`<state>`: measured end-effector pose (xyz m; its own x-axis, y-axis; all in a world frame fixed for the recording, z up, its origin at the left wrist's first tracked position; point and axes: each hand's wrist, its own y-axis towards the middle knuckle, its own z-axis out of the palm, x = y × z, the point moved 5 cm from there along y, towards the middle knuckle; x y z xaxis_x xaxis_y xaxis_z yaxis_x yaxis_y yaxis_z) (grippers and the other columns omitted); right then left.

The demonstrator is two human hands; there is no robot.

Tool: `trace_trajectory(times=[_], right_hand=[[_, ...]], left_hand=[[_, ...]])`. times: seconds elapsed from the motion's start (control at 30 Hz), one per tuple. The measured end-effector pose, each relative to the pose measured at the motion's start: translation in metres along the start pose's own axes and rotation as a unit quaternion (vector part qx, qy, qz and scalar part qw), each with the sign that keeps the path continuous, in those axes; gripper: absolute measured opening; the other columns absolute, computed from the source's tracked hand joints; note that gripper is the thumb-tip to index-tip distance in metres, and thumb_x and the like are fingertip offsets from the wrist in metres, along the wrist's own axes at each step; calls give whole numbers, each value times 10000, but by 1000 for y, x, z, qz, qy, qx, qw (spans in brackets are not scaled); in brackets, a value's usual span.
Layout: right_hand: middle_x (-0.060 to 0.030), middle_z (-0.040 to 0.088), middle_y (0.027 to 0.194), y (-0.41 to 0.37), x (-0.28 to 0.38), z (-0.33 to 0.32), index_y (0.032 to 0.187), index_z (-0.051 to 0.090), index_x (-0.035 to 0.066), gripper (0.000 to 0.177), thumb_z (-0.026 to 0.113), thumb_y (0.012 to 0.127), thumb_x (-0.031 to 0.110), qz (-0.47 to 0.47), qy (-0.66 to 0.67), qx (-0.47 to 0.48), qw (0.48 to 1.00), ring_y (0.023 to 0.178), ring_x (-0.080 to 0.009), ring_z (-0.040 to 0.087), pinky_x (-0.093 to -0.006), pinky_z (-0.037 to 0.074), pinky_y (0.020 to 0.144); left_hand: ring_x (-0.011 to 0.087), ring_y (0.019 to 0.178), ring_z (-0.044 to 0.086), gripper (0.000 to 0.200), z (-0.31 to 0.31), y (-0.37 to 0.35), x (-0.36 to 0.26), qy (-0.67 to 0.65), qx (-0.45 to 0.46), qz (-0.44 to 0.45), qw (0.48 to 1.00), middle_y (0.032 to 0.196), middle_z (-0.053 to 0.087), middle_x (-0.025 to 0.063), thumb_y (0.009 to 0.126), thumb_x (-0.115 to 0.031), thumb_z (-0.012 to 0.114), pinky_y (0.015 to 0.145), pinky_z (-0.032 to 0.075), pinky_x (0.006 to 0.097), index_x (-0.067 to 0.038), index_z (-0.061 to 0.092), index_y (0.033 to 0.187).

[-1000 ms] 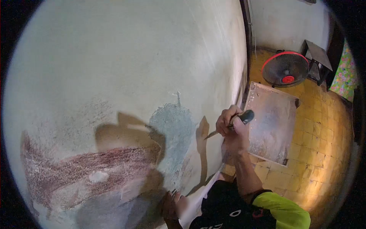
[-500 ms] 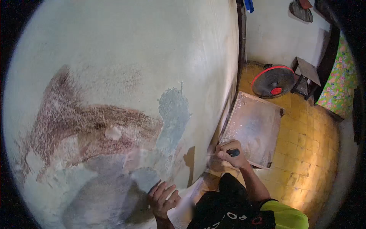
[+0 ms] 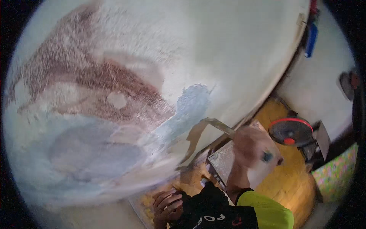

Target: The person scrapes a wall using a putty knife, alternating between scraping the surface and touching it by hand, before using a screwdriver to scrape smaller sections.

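Observation:
My right hand [image 3: 247,147], blurred by motion, is closed around a scraper [image 3: 222,127]. Its thin blade reaches left to the pale wall [image 3: 236,45] and its dark handle end sticks out behind the fist. A shadow of the tool and hand falls on the wall beside the blade. Left of it, the wall bears a smooth grey-blue patch [image 3: 193,102] and a rough reddish-brown patch [image 3: 126,86]. Low in the view, my left hand [image 3: 167,205] rests near the front of my black shirt, fingers extended and slightly bent, with nothing visible in them.
Beyond my right hand a worn flat board-like surface [image 3: 225,160] stands against the wall. Farther back are a fan [image 3: 291,131] with a red rim, a small stool [image 3: 322,139] and a floral cloth [image 3: 337,173]. Yellow tiles [image 3: 284,191] cover the floor.
The view has swung and tilted, moving the fan lower and right. My right hand has come up along the wall, showing the scraper's blade. My left hand has left the wall and dropped towards my body.

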<state>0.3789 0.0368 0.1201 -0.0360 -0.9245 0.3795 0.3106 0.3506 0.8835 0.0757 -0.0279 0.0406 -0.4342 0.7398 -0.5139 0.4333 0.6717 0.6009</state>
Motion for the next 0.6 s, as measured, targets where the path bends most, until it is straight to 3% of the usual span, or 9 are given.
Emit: trace_trajectory(times=[0.1,0.2,0.33,0.4,0.43,0.5,0.53,0.57,0.6], right_hand=[[-72,552,650,8,0,-7,615,485,77,245,535,855,69,-20,23,8,1000,622,-178,575,-305,476,592],[-66,550,642,11,-25,0,618,485,82,232,524,846,62,8,-31,40,999,616,-169,572,-296,472,593],[-57,547,632,-4,3,-10,622,486,89,216,508,833,51,6,-132,85,988,608,-158,567,-284,468,594],[-53,546,626,-3,7,-1,623,486,93,209,501,827,46,-44,-471,261,842,604,-152,565,-278,466,594],[-51,545,624,-1,7,7,624,487,94,206,497,824,43,-91,-529,283,795,602,-149,564,-275,465,594],[-39,512,588,8,-4,-5,617,468,104,213,501,825,76,0,-223,226,948,546,-132,512,-258,450,582],[-33,495,570,12,-9,-11,613,458,109,219,504,826,93,24,-62,188,980,518,-124,486,-250,442,576],[-21,469,557,6,-4,-25,606,432,112,246,516,836,120,27,-51,200,978,509,-121,457,-251,434,579],[-5,418,533,-9,-7,-34,598,397,117,298,534,856,176,97,66,-10,993,500,-114,419,-246,420,579]], left_hand=[[227,1004,679,196,19,-14,-11,25,13,-45,999,1022,720,-11,753,-77,727,914,495,399,-179,690,916],[236,996,683,187,20,-2,-32,53,6,-101,993,1028,722,5,752,-72,716,904,496,399,-144,700,924],[242,997,684,196,24,-17,-49,55,-43,-165,984,1020,726,23,750,-68,713,900,492,395,-119,694,938],[248,1003,684,204,31,-23,-57,53,-59,-182,980,1009,728,28,753,-70,711,904,489,397,-118,689,950],[252,1006,683,207,33,-24,-60,53,-63,-185,979,1003,729,28,755,-73,711,907,488,399,-118,687,956],[258,1012,683,213,37,-24,-58,58,-73,-184,978,998,730,30,758,-77,711,913,485,404,-118,683,966],[261,1015,683,216,39,-27,-60,59,-75,-189,977,1000,730,30,759,-79,711,915,484,407,-118,682,969],[263,1018,682,218,40,-29,-61,61,-74,-194,976,1002,731,31,759,-81,711,918,482,410,-118,681,972],[262,1021,681,224,40,-26,-60,63,-74,-192,977,1008,730,30,757,-77,712,918,482,409,-118,680,974]])
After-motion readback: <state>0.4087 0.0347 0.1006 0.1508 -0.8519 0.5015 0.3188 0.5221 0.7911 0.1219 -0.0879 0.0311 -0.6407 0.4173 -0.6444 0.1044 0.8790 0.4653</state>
